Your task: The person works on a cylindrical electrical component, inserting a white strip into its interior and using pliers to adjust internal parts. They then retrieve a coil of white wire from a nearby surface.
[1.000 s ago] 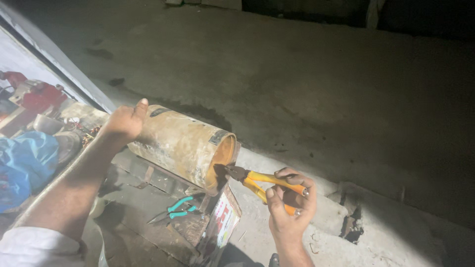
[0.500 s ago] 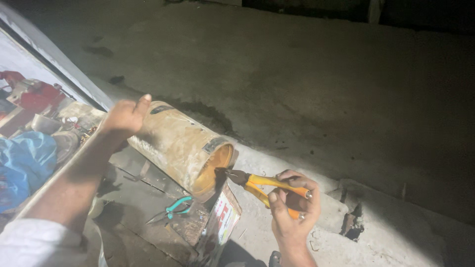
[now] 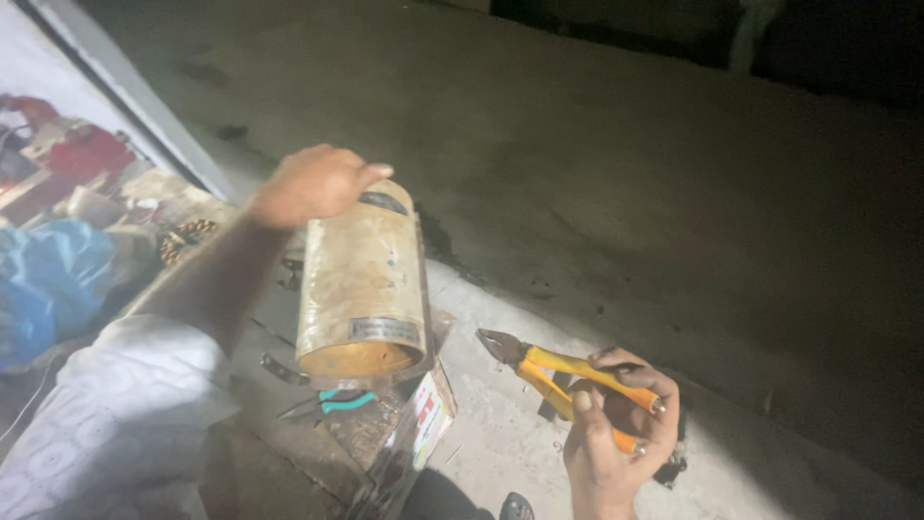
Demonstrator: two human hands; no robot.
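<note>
A worn, rusty metal cylinder (image 3: pixel 361 279) is tilted with its open end facing me. My left hand (image 3: pixel 313 183) grips its far end from above. My right hand (image 3: pixel 616 438) holds pliers with yellow-orange handles (image 3: pixel 568 376); their jaws point left and sit a little to the right of the cylinder's open rim, not touching it. Beneath the cylinder lies a small tool with teal handles (image 3: pixel 342 400) beside a printed cardboard box (image 3: pixel 419 429).
A concrete floor (image 3: pixel 626 193) spreads ahead, dark at the far right. At the left are a blue plastic bag (image 3: pixel 48 279), a copper wire coil (image 3: pixel 188 236) and mixed clutter. A dark small object (image 3: pixel 669 467) lies by my right hand.
My left hand has swung the cylinder round so its open end faces me. The pliers have come away from the rim and moved right.
</note>
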